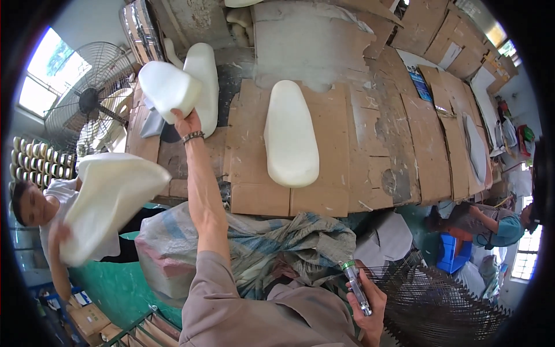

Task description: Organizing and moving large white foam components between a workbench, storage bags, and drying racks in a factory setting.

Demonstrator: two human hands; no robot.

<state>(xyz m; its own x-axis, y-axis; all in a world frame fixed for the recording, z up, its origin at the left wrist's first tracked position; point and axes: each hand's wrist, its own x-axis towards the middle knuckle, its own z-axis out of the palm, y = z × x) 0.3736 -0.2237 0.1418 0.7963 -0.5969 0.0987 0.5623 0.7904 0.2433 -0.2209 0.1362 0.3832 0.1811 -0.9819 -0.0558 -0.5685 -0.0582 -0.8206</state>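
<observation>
My left hand (188, 124), with a beaded bracelet on its wrist, reaches far across the table and grips the lower end of a white foam seat cushion (167, 88). That cushion is tilted in front of a second white foam cushion (203, 87). Another long foam cushion (292, 134) lies lengthwise on cardboard in the middle of the table. Low at the front, my right hand (370, 303) is closed around a short silver cylindrical tool (359, 292) with a green ring at its top. I cannot make out its exact kind.
Flattened cardboard (260, 199) covers the table. A woven plastic sheet (277, 240) bunches along its near edge. At left, a co-worker (58, 202) carries a large foam piece (115, 199) near a big fan (88, 101). Black wire mesh (442, 306) stands by my right hand. Another person (485, 225) is at right.
</observation>
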